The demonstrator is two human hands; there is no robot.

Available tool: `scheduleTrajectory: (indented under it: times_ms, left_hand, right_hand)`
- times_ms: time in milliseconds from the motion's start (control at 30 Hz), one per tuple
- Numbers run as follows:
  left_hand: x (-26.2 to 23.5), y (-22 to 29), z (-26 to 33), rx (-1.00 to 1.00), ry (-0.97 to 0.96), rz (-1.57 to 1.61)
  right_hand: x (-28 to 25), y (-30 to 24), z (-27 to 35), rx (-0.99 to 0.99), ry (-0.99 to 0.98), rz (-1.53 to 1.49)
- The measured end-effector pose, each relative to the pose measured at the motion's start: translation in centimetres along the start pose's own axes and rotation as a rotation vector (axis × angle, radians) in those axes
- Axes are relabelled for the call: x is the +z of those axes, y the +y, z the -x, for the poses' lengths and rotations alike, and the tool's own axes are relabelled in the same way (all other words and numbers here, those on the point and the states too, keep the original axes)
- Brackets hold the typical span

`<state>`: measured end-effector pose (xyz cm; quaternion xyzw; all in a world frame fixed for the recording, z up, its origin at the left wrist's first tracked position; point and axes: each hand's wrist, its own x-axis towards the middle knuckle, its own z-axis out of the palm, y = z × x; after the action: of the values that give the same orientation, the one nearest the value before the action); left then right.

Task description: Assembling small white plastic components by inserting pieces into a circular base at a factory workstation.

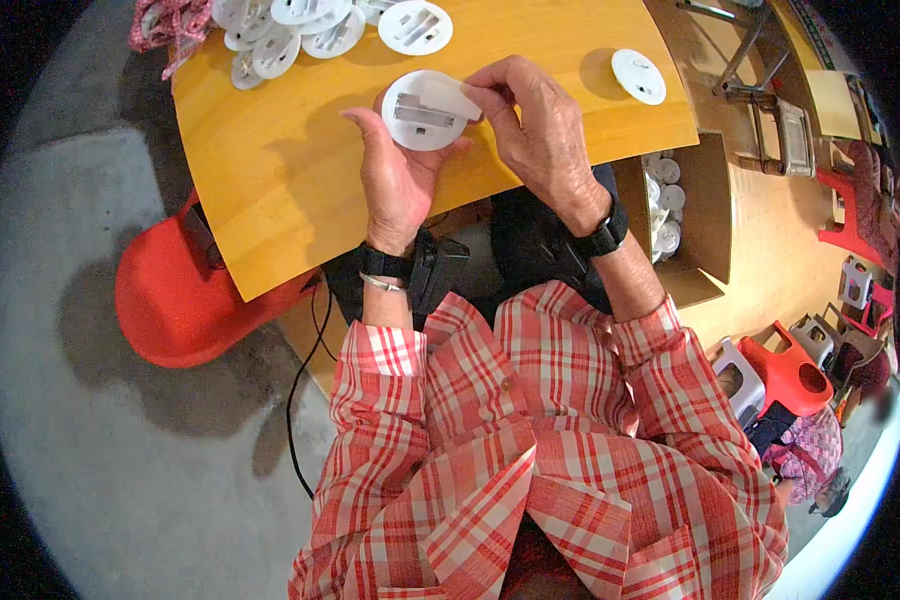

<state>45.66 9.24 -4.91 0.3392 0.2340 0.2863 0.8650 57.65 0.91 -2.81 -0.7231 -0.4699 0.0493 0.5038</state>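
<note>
A round white disc (pixel 402 132) with a rectangular recess, like a battery slot, rests in my left hand (pixel 395 185). That hand is closed about its edge from below, thumb on the left side. Over the disc's upper right lies a translucent whitish strip (pixel 446 94), like film or a sticker. My right hand (pixel 542 125) pinches the strip's right end between thumb and fingers. Both hands are above the yellow table (pixel 290 190). Several similar white discs (pixel 335 32) lie heaped at the far side, and a single white disc (pixel 638 78) lies apart on the right.
A cardboard box (pixel 715 205) holding several white round parts stands below the table's right edge. A red chair (pixel 175 295) is at the left, with a black cable (pixel 292 400) near it. Stools and another person (pixel 808 450) are at the right.
</note>
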Motion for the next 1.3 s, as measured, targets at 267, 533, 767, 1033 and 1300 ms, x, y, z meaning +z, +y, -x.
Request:
scheduleTrajectory:
  times_ms: [267, 533, 767, 1033, 1300]
  left_hand:
    - [0.6, 0.1, -0.1, 0.0, 0.055, -0.007]
    - [0.4, 0.1, -0.1, 0.005, 0.034, 0.009]
    - [0.4, 0.1, 0.0, -0.005, 0.042, -0.024]
    - [0.0, -0.1, 0.0, -0.015, 0.043, -0.001]
    - [-0.4, -0.2, 0.0, -0.027, 0.025, 0.013]
  right_hand:
    - [1.0, -0.4, -0.7, -0.176, -0.054, 0.058]
    - [1.1, -0.6, -0.6, -0.137, -0.065, 0.032]
    - [1.3, -0.5, -0.5, -0.149, -0.044, 0.014]
    - [1.4, -0.1, -0.4, -0.213, -0.035, 0.04]
    - [1.3, 0.1, -0.4, -0.343, -0.012, 0.131]
